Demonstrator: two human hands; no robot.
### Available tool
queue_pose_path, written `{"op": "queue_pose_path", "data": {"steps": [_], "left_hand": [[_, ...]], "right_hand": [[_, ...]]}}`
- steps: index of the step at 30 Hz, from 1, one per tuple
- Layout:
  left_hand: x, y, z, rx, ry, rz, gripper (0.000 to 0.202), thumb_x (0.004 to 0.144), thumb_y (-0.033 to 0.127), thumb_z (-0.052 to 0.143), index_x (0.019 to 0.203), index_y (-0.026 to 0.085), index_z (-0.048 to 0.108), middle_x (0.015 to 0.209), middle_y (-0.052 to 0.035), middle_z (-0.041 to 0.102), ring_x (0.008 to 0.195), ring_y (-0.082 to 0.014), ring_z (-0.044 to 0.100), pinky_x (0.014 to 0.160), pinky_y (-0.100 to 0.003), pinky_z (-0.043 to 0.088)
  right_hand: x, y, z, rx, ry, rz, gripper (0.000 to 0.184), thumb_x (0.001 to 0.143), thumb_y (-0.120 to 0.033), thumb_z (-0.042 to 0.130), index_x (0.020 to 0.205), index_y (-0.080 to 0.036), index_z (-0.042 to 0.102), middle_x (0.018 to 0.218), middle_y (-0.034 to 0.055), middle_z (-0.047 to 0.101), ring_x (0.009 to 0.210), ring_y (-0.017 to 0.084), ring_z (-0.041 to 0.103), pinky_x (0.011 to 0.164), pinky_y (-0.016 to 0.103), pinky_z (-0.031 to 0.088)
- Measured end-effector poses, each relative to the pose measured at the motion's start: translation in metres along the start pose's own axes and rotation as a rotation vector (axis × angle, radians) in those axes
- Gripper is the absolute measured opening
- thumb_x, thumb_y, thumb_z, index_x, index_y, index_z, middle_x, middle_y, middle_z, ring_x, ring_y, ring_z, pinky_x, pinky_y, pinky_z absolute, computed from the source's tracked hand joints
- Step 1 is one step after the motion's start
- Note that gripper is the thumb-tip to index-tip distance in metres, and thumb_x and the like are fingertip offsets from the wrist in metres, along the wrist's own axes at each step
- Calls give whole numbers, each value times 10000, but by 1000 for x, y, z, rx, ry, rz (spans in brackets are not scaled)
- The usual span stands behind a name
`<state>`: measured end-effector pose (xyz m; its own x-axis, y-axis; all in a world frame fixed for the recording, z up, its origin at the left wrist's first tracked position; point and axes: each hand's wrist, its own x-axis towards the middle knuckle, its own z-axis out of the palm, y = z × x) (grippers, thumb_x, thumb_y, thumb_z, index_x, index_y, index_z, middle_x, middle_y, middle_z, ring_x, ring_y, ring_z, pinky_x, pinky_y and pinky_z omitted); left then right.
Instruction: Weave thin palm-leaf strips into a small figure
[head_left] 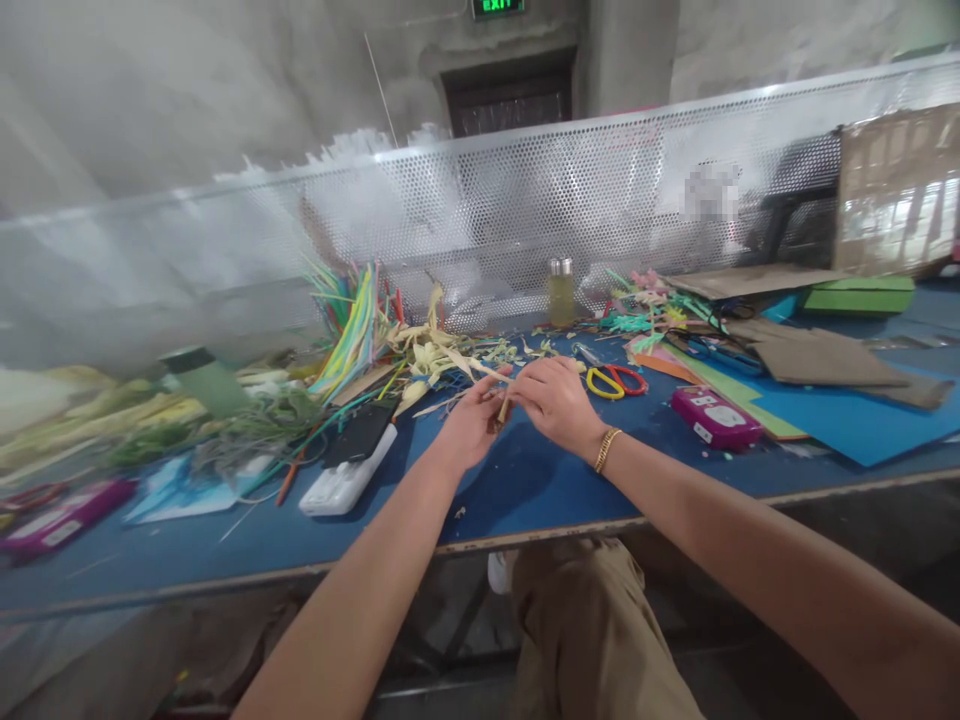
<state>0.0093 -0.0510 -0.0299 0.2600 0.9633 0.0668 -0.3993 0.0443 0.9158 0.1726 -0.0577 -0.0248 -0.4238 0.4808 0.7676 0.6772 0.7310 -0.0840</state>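
Observation:
Both hands meet over the front middle of the blue table. My left hand (474, 425) is closed, its fingertips pinching a pale, straw-coloured strip (505, 409) that looks like dried husk. Bent over the same strip from the right, my right hand (555, 398) has its fingers closed on it; they hide part of it. Just behind lies a heap of pale husk pieces (429, 357) with scraps scattered about. Scissors (616, 381) with yellow and red handles rest to the right of my right hand.
At left are a black phone (360, 432), a white power-bank-like device (349, 482), a bundle of coloured stems (349, 335) and a green cylinder (202, 380). Rightward lie a purple box (716, 417), blue sheets (862, 420) and cardboard (825, 350). A bottle (560, 293) stands before the perforated metal panel (517, 215).

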Motion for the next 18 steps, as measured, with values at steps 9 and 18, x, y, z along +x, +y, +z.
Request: {"op": "queue_pose_path", "data": {"steps": [9,18], "left_hand": [[9,-8,-6,91,39,164,460,593,128,742,1031,224,638,741,40,557,662,-86,537,642,-213,434],[12,-10,-10,403,77,350,430,682,214,697,1109,207,647,570,55,510,466,-92,413,490,-232,344]], "right_hand": [[-4,-8,8,17,18,256,227,872,-401,565,813,-182,571,780,47,625,729,172,539,681,287,340],[-4,-8,14,45,-151,205,213,883,-218,458,678,-192,511,679,9,589,631,126,480,595,262,264]]}}
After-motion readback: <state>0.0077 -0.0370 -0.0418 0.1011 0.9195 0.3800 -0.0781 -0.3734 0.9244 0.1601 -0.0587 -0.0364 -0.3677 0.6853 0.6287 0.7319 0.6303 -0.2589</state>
